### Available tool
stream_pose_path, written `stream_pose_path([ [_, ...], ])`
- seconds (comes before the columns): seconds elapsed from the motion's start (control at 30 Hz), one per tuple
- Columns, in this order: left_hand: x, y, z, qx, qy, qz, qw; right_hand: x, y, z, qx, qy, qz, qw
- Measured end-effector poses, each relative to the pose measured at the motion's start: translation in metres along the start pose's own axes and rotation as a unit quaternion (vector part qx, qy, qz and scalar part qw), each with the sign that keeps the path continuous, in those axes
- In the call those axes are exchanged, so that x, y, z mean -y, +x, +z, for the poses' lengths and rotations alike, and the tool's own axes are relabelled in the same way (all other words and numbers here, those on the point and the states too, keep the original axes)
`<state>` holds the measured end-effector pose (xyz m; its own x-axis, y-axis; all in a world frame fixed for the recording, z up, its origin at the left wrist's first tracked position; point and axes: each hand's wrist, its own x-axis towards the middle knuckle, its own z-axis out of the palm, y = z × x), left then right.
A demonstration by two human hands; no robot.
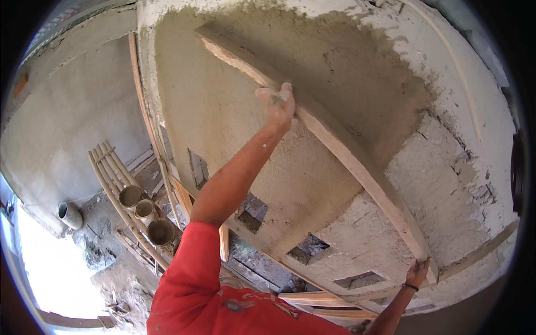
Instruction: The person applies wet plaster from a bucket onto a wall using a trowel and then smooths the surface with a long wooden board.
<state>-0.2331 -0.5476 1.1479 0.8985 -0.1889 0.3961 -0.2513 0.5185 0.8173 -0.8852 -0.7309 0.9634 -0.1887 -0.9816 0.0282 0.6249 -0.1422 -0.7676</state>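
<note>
A long wooden board [352, 159] lies slantwise against the wall, from upper left to lower right. My left hand [277, 106] grips its near edge left of the middle, with pale plaster smeared over the fingers. At the board's lower right end my right hand [416, 272] holds it, a dark band round the wrist. Fingers of both hands are partly hidden by the board. Damp grey-brown plaster [223, 106] covers the wall on both sides of the board's upper part. Toward the lower right the wall surface [435, 190] is paler and rough.
Several rectangular openings [309, 248] pierce the wall. Lower left, buckets [161, 231] stand by a frame of wooden poles [109, 181]. A grey pipe [70, 215] stands on the rough ground beyond. A thin wooden strip [135, 72] runs along the wall's left edge.
</note>
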Motion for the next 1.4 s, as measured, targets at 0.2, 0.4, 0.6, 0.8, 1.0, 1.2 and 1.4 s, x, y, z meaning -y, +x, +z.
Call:
stream_pose_path([
  [0.2, 0.010, 0.024, -0.068, -0.005, -0.098, -0.103, 0.990, -0.009, -0.083, 0.062, 0.010, 0.050, -0.029, 0.998],
  [0.4, 0.100, 0.080, -0.200, -0.107, -0.077, -0.209, 0.969, -0.095, -0.161, 0.114, 0.064, 0.034, 0.009, 0.997],
  [0.6, 0.170, 0.158, -0.310, -0.056, -0.157, -0.296, 0.941, -0.196, -0.214, 0.174, 0.088, 0.060, 0.099, 0.989],
  [0.8, 0.206, 0.193, -0.309, -0.234, -0.046, -0.255, 0.937, -0.253, -0.225, 0.196, 0.092, 0.063, 0.119, 0.987],
  [1.0, 0.235, 0.207, -0.358, -0.217, -0.077, -0.202, 0.952, -0.275, -0.227, 0.224, 0.112, 0.014, 0.132, 0.985],
  [1.2, 0.285, 0.144, -0.319, -0.197, 0.036, -0.209, 0.957, -0.264, -0.226, 0.231, 0.092, -0.018, 0.090, 0.992],
  [1.4, 0.336, 0.179, -0.397, -0.118, -0.081, -0.248, 0.958, -0.289, -0.255, 0.271, 0.080, 0.023, 0.128, 0.988],
])
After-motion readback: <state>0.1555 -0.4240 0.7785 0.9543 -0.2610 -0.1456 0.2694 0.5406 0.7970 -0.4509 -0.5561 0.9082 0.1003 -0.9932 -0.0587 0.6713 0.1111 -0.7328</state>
